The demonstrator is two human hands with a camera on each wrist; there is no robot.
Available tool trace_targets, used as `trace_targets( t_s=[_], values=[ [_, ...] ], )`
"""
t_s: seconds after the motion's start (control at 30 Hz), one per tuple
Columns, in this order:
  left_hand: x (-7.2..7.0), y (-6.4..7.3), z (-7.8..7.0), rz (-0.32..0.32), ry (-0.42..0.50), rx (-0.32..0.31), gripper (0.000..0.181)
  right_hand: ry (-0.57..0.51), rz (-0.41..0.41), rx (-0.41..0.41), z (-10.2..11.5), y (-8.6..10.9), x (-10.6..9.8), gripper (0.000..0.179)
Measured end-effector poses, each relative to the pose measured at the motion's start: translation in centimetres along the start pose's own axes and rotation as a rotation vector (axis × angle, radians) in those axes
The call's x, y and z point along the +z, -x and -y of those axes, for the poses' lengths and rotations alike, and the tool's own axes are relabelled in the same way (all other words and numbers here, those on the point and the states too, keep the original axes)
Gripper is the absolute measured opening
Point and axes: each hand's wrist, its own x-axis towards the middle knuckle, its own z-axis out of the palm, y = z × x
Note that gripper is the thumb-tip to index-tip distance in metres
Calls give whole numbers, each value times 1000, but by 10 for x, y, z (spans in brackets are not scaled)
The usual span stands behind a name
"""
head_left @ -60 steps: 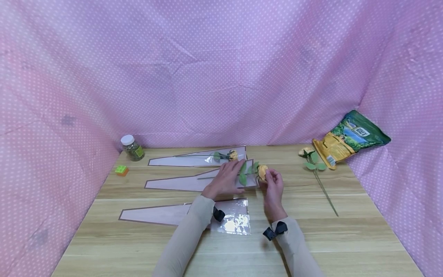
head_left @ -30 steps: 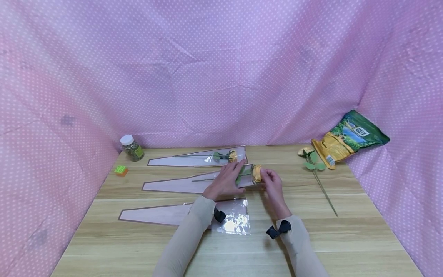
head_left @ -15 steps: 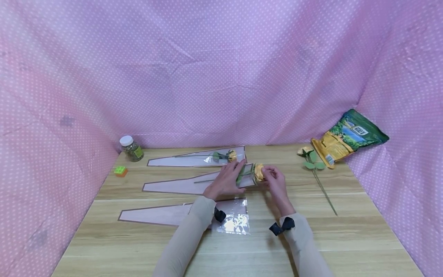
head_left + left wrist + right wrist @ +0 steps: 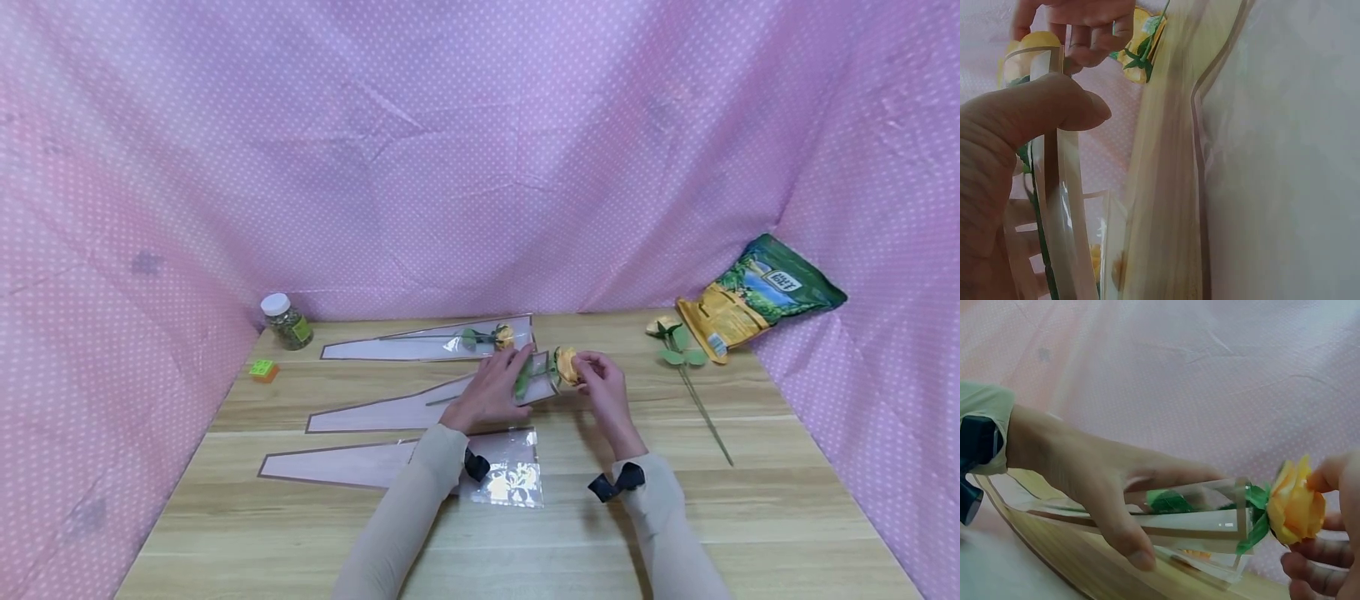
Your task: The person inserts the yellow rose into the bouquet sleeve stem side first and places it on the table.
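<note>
On near counter (image 4: pixel 300 542), nearest sleeve (image 4: pixel 337 464) flat. Beyond, left grip (image 4: pixel 491 386) clamped round middle sleeve (image 4: pixel 382 414); right grip (image 4: pixel 606 398), nearer its mouth, pinches yellow rose (image 4: pixel 567 367) just leftward, petals outside, stem inside along sleeve's long axis. Behind, far sleeve (image 4: pixel 427 349).

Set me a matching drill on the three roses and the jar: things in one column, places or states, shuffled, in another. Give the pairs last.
Things
1. Jar
2. Far rose
3. Middle rose
4. Right rose

Places or states
A. Bloom poking out of its sleeve, held by the right grip
B. White lid on, back left
C. Without a sleeve, beside the bag
D. Bloom inside its sleeve

Pairs: 1-B, 2-D, 3-A, 4-C
</note>
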Motion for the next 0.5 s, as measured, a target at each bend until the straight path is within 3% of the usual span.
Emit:
trace_targets(
  t_s=[0.3,0.5],
  values=[
    [-1,1,0,4,33,-10,112,-1,71,-75,-6,0,-6,34],
    [-2,1,1,6,80,-11,111,-7,104,-171,-10,1,-9,36]
  ],
)
